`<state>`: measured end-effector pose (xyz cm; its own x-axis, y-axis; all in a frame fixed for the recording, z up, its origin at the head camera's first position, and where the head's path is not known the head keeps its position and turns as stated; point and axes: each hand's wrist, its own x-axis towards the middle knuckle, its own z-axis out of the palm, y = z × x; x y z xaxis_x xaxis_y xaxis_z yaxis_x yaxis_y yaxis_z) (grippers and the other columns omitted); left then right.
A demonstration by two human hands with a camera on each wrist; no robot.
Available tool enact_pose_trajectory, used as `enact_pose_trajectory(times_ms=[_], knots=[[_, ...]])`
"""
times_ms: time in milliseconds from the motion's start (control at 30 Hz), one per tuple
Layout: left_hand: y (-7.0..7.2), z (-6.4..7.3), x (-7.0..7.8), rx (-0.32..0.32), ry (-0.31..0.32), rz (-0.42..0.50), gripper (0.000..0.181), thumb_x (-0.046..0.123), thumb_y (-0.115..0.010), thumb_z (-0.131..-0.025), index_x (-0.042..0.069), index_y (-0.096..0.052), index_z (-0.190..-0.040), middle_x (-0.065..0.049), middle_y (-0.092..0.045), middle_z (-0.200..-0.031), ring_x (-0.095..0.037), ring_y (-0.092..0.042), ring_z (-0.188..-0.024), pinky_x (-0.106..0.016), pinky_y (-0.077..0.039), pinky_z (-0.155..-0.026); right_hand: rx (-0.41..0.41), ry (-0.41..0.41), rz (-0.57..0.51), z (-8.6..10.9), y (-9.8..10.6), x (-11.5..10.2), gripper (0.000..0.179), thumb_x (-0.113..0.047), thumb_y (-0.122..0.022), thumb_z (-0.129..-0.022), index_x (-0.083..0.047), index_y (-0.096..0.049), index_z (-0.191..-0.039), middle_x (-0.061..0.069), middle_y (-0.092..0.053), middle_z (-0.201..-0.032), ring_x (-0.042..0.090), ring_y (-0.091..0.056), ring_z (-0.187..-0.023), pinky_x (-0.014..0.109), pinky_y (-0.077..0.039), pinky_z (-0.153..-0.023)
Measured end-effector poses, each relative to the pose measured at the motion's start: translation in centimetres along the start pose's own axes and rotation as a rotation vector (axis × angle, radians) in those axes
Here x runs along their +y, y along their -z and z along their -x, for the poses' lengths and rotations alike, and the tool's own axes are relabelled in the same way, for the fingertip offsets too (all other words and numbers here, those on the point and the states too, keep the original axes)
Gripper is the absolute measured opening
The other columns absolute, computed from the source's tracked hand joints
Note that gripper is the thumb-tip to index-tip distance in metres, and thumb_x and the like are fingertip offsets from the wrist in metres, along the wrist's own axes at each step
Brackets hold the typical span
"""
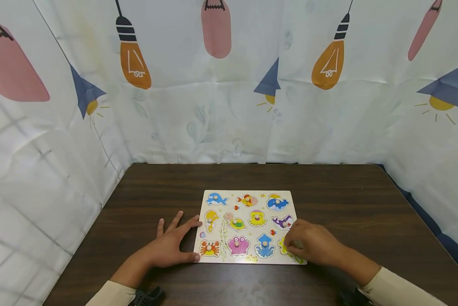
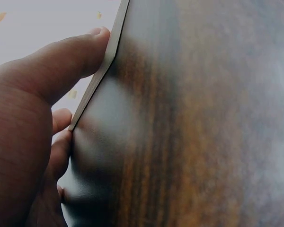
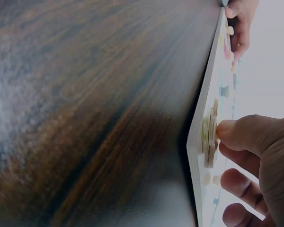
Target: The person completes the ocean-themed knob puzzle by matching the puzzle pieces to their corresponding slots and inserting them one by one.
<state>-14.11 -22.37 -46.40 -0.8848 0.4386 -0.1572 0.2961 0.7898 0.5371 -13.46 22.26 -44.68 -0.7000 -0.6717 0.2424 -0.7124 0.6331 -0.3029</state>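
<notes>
A wooden peg puzzle board (image 1: pixel 231 194) with colourful sea-animal pieces lies flat on the table. My left hand (image 1: pixel 166 245) spreads its fingers at the board's left edge, index fingertip near the upper side and thumb by the lower corner; in the left wrist view the thumb (image 2: pixel 85 52) rests against the edge. At the lower right corner, my right hand (image 1: pixel 316 243) pinches the knob of a yellow star-shaped piece (image 1: pixel 282 245), partly hidden under the fingers. Seen from the right wrist, this piece (image 3: pixel 212 142) stands slightly proud of the board's surface.
Other knobbed pieces sit in the board, among them a blue squid (image 1: pixel 265 246), a pink shell (image 1: pixel 238 246), a purple whale (image 1: pixel 283 222) and a red crab (image 1: pixel 210 249). The dark wooden table (image 1: pixel 167 182) extends around it, with a patterned curtain (image 1: pixel 229 127) behind.
</notes>
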Motion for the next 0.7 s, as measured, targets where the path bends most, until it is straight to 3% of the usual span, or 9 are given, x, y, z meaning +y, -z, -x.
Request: enact_pose_trajectory(times_ms=[233,700], knots=[[0.02,0.01,0.14,0.0,0.004,-0.003,0.09,0.067,-0.078,-0.078,0.033,-0.043,-0.154,0.004,-0.03,-0.166,-0.04,-0.001,-0.155,-0.075,0.016,-0.108,-0.008,0.004,0.01,0.07,-0.02,-0.19,0.016,-0.017,-0.088,-0.08,-0.027,-0.077,-0.085,-0.021,-0.061,-0.089,0.001,-0.054,-0.086,0.022,-0.051,-0.062],[0.17,0.11,0.31,-0.002,0.006,-0.006,0.09,0.067,-0.078,-0.078,0.032,-0.044,-0.154,0.001,-0.031,-0.166,-0.043,-0.001,-0.155,-0.076,0.015,-0.107,-0.047,-0.075,0.028,0.14,-0.04,-0.63,0.013,-0.022,-0.087,-0.083,-0.029,-0.076,-0.085,-0.021,-0.059,-0.089,-0.001,-0.053,-0.085,0.025,-0.052,-0.065]])
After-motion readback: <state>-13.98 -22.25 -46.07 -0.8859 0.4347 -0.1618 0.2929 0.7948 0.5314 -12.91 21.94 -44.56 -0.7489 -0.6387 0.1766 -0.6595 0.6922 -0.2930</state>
